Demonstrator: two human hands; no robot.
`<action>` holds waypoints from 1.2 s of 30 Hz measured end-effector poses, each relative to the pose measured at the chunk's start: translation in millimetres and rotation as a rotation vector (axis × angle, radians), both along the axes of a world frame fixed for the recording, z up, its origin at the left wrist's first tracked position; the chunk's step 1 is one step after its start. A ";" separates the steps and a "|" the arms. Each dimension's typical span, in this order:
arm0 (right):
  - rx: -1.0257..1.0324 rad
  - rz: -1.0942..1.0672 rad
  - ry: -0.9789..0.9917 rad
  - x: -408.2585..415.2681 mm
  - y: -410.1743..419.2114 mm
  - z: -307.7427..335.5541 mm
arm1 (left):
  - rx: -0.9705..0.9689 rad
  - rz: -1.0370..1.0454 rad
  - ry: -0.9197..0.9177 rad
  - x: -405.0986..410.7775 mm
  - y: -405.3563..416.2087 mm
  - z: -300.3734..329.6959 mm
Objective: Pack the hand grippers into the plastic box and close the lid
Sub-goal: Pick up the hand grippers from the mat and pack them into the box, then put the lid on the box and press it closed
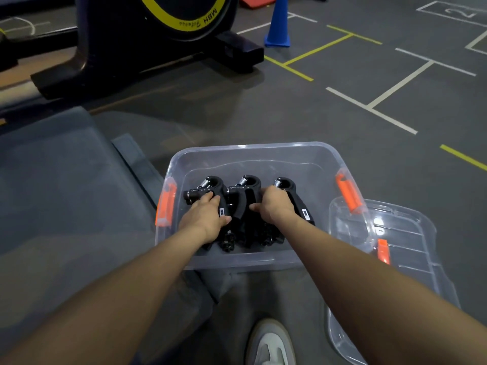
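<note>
Packing looks nearly done: three black hand grippers (pixel 245 206) lie side by side inside the clear plastic box (pixel 253 151), which stands on the grey floor (pixel 342 114) in front of the person. The left hand (pixel 204 219) rests on the left gripper with its fingers curled over the handle, and the right hand (pixel 276 206) holds the right gripper in the same way, so both hands seem to be setting or straightening the row. I see no other gripper outside the box, so I judge that what is left is to let go, take the lid and close it. The lid (pixel 395 259) lies on the floor just to the right of the box, partly under its right edge, with an orange clip (pixel 383 250) on it; the box has orange latches (pixel 349 192) at its left and right ends, and both are open. Inside, there is free room behind the grippers toward the far wall and some to the right. The rim is low enough for the hands to come out straight upward. A grey mat (pixel 66 193) borders the box on the left, a shoe (pixel 271 343) is near below, and a blue cone (pixel 279 25) and a black exercise machine (pixel 131 48) stand well apart.
</note>
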State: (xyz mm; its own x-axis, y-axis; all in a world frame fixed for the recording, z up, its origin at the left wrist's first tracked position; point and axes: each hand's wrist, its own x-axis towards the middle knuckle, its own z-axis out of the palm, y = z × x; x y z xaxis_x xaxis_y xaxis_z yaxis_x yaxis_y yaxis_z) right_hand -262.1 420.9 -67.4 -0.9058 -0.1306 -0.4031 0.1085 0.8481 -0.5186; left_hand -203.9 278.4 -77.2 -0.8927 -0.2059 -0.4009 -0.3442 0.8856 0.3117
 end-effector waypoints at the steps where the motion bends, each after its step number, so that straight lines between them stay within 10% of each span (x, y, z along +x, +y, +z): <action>1: -0.010 0.000 0.011 2.9 4.8 7.8 | 0.006 -0.001 0.033 2.9 5.1 8.5; 19: -0.036 -0.201 0.240 132.6 200.1 188.3 | 0.149 -0.327 0.349 94.7 171.0 180.1; 36: 0.051 -0.638 -0.209 120.5 402.3 -52.3 | 0.112 -0.674 -0.159 60.3 361.4 -47.9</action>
